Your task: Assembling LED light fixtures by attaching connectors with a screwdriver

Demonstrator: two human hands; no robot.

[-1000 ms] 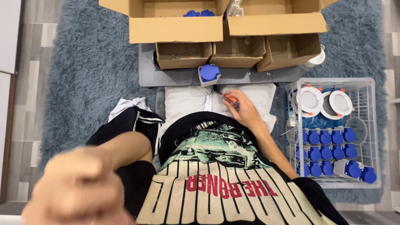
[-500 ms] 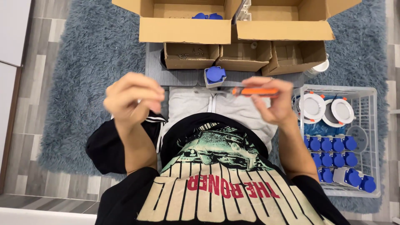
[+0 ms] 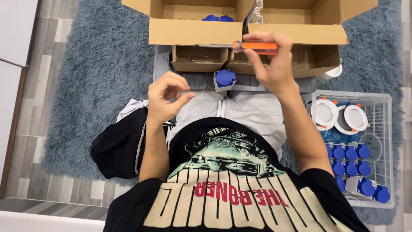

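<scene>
1. Right hand point(image 3: 272, 64) grips an orange-handled screwdriver point(image 3: 253, 45), held level above the small cardboard boxes point(image 3: 199, 58).
2. Left hand point(image 3: 165, 96) is half-curled, fingertips pinched; can't tell if it holds anything.
3. Blue-and-grey socket point(image 3: 224, 79) sits between the hands, on the grey mat point(image 3: 161, 71).

Orange-handled screwdriver point(image 3: 255, 45), blue-capped socket point(image 3: 225, 79) (grey body), grey-blue shaggy rug point(image 3: 98, 77), brown cardboard boxes point(image 3: 195, 30)

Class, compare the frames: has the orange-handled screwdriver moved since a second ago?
Yes. The right hand has lifted the orange-handled screwdriver from the lap up to the cardboard box flaps.
</scene>
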